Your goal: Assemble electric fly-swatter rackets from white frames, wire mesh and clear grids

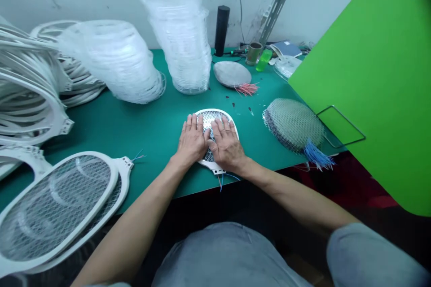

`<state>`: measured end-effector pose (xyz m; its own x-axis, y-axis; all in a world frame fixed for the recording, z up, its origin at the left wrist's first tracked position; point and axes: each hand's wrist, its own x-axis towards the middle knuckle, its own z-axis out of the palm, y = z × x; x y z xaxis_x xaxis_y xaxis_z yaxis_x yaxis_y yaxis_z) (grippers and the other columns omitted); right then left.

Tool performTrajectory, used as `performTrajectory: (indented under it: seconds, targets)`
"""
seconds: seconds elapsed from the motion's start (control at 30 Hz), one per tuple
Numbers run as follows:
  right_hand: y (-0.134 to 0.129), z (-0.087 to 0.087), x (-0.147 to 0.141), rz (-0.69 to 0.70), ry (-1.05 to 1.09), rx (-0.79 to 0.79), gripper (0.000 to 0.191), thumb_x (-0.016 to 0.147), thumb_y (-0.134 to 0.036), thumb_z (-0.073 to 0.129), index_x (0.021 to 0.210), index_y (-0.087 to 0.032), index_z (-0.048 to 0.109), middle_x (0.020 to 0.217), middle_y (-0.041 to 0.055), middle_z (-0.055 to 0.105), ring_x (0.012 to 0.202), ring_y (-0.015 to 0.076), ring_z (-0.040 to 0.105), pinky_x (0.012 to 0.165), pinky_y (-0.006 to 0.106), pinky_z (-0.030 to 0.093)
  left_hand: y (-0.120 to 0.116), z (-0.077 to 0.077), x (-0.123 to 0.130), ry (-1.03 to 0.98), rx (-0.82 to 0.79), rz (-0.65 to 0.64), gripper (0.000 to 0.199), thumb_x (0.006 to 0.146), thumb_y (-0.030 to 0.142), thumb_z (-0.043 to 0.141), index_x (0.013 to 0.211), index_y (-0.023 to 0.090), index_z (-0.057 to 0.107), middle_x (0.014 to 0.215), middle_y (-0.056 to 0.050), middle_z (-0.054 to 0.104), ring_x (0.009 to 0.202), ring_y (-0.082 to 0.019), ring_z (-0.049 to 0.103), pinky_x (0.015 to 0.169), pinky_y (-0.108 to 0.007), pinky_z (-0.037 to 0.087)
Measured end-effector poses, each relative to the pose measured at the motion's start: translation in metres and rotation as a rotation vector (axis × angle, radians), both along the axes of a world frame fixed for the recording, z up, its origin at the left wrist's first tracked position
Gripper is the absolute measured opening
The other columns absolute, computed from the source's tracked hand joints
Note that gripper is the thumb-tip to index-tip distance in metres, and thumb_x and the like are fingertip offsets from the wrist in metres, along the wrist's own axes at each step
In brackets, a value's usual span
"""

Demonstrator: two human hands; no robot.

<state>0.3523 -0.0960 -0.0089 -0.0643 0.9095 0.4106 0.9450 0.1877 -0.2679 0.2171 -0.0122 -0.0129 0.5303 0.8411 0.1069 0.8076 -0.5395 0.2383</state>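
Note:
A white oval racket head with wire mesh, like that of an electric fly swatter (209,116), lies on the green table in front of me. My left hand (192,140) rests flat on its left side, fingers stretched away from me. On its right side my right hand (226,143) lies flat too, the two thumbs close together over the mesh. Both palms cover much of the mesh. From the neck of the frame, nearest to me, thin blue and red wires (221,181) stick out over the table edge.
Stacked mesh frames (60,206) and white frames (30,80) fill the left. Behind stand two stacks of clear plastic ovals (114,58) (182,40). To the right are mesh piles with blue wires (294,123) and red wires (232,74), beside a green panel (377,76).

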Motion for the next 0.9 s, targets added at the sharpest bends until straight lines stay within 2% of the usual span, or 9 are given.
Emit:
performTrajectory:
  seconds: [0.2,0.3,0.37,0.47,0.6,0.73,0.8,0.9]
  targets:
    - [-0.001,0.007,-0.020,-0.068,0.039,0.051,0.063,0.107,-0.043,0.034,0.161,-0.010,0.031,0.168,0.0157,0.028,0.159,0.0358,0.004,0.127,0.065,0.011,0.000,-0.004,-0.006,-0.024,-0.008,-0.005,0.067,0.107,0.040,0.029,0.161,0.002,0.023,0.169,-0.024,0.021,0.158,-0.035,0.015,0.127,-0.052,0.022]
    - [0.000,-0.001,-0.028,-0.046,0.075,0.035,0.062,0.107,-0.043,0.035,0.158,-0.007,0.038,0.166,0.0185,0.033,0.159,0.0367,0.010,0.127,0.064,0.013,0.001,-0.006,-0.007,-0.009,0.000,-0.034,0.067,0.106,0.037,0.030,0.160,-0.001,0.023,0.168,-0.025,0.023,0.158,-0.035,0.016,0.127,-0.051,0.022]
    - [0.002,-0.008,-0.023,-0.044,0.141,0.039,0.061,0.108,-0.042,0.032,0.157,-0.005,0.040,0.163,0.0207,0.037,0.157,0.0354,0.018,0.127,0.061,0.020,0.001,-0.006,-0.006,-0.012,0.002,-0.014,0.067,0.107,0.039,0.029,0.159,-0.002,0.026,0.167,-0.026,0.026,0.158,-0.036,0.018,0.126,-0.051,0.023]
    - [0.011,-0.012,0.004,-0.066,0.229,0.090,0.061,0.109,-0.043,0.027,0.154,-0.006,0.045,0.161,0.0216,0.040,0.156,0.0338,0.024,0.124,0.060,0.027,0.000,-0.001,-0.007,-0.042,-0.021,0.012,0.067,0.108,0.045,0.027,0.158,0.001,0.031,0.165,-0.026,0.030,0.156,-0.036,0.022,0.125,-0.054,0.026]
    - [0.038,0.005,0.050,-0.082,0.157,0.081,0.065,0.109,-0.045,0.025,0.143,0.001,0.055,0.158,0.0269,0.043,0.156,0.0376,0.022,0.124,0.061,0.026,0.008,0.017,-0.010,-0.108,-0.039,0.030,0.069,0.108,0.051,0.021,0.157,0.004,0.036,0.166,-0.026,0.028,0.156,-0.036,0.022,0.123,-0.057,0.027]
    - [0.081,0.023,0.072,0.013,0.042,0.038,0.064,0.109,-0.044,0.025,0.150,-0.001,0.049,0.163,0.0231,0.036,0.158,0.0368,0.016,0.126,0.061,0.020,0.035,0.030,-0.003,-0.137,0.052,0.003,0.073,0.108,0.052,0.018,0.158,0.002,0.034,0.168,-0.025,0.023,0.158,-0.036,0.016,0.125,-0.056,0.021]
    - [0.103,0.019,0.071,0.072,-0.002,-0.036,0.063,0.109,-0.044,0.025,0.155,-0.004,0.044,0.166,0.0194,0.030,0.158,0.0354,0.013,0.127,0.059,0.018,0.048,0.026,0.006,-0.083,0.040,-0.040,0.072,0.108,0.052,0.018,0.158,0.003,0.034,0.168,-0.024,0.026,0.158,-0.035,0.017,0.126,-0.056,0.020]
    - [0.125,0.001,0.064,0.130,-0.047,-0.243,0.063,0.109,-0.044,0.026,0.159,-0.007,0.039,0.167,0.0170,0.029,0.158,0.0353,0.016,0.127,0.057,0.017,0.059,0.010,0.014,0.036,-0.030,-0.098,0.072,0.107,0.052,0.020,0.158,0.003,0.035,0.166,-0.023,0.031,0.157,-0.034,0.022,0.126,-0.054,0.020]
